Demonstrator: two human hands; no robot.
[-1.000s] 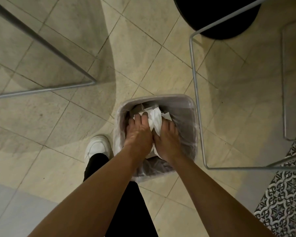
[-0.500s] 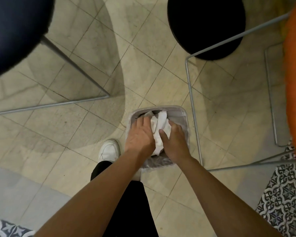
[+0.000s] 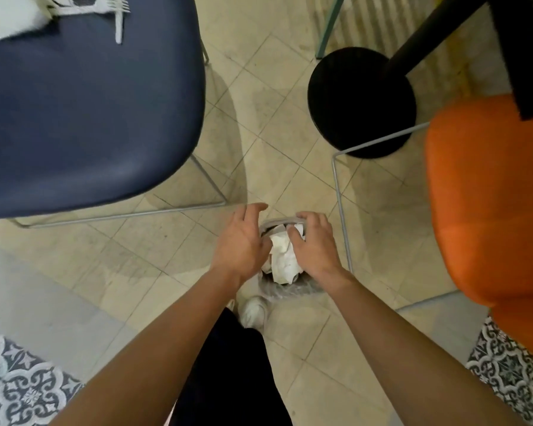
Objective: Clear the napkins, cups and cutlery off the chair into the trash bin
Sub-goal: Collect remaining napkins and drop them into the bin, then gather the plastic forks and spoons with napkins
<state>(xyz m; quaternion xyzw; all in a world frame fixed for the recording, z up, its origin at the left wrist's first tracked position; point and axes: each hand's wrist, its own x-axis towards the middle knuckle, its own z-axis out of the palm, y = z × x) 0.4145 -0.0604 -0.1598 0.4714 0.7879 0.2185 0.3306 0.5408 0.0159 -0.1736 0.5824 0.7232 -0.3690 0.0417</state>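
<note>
Low at center, the left hand (image 3: 243, 241) and right hand (image 3: 316, 245) hover over the bin (image 3: 277, 222). Both are loosely spread and hold nothing. Between them, crumpled napkins (image 3: 282, 256) are piled inside the bin. At upper left, a flat napkin (image 3: 13, 18) and a fork (image 3: 118, 23) lie on the blue chair (image 3: 90, 112). An orange chair (image 3: 490, 195) stands at right.
</note>
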